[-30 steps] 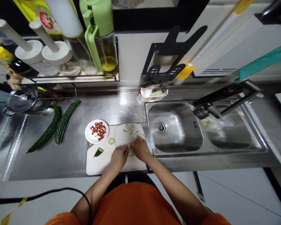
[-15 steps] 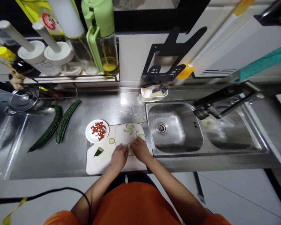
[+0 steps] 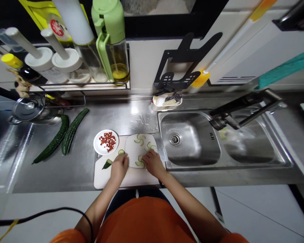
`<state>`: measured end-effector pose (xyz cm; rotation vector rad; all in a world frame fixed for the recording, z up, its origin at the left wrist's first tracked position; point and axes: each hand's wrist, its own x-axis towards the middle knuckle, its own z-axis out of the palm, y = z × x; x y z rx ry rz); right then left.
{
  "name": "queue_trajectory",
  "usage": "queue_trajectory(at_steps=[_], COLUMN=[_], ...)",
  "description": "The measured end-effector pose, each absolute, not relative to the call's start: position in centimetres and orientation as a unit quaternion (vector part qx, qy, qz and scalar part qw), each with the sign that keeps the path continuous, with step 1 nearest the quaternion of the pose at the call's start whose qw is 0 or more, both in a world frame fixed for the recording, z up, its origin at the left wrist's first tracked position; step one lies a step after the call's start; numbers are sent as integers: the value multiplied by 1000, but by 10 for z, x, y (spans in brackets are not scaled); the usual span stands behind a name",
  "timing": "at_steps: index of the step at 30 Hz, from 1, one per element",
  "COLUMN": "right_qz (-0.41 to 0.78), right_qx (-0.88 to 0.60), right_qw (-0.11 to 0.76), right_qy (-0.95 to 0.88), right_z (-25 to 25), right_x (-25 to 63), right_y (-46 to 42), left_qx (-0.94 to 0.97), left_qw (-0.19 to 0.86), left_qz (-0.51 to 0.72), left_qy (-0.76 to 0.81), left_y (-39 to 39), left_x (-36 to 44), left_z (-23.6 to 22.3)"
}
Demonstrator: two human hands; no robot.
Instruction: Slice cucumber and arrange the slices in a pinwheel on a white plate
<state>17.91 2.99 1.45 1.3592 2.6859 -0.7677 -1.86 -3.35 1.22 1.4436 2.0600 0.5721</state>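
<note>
My left hand, its fingers curled together, is over the cutting board, just below a round cucumber slice. What its fingers hold, if anything, is hidden. To its left lies a cut cucumber end. My right hand rests at the right side of a white squarish plate on the board, fingers bent and pressed down beside a fan of cucumber slices; its fingertips are partly hidden. Thin slices form another fan at the plate's top and one at its right edge.
A round white dish of chopped red bits sits at the board's upper left. Two whole cucumbers lie farther left, near a lidded pot. A knife blade shows right of the plate, beside the double sink.
My left hand has moved left, away from the plate's lower slices to the round slice on the board. My right hand stays by the plate's right side. The lower fan shows more fully.
</note>
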Motion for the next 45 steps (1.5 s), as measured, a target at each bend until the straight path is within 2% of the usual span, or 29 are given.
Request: queue_trajectory(at_steps=[11,30,36,45], right_qz=[-252,-259,-261,-296], right_qx=[446,454,448,443], right_qw=[-11,-21,-41,-86], right_qy=[859,852,854,842], right_z=[17,18,20,19], right_x=[181,183,184,179], right_y=[23,18,19,21], left_qx=[473,461,455,424], left_qw=[240,247,232,319], left_qz=[99,70,101,237], left_qy=[842,850,854,814], left_y=[-21,-14,-19,-23], left_x=[-41,-35,-32,-42], left_z=[-2,10,8,13])
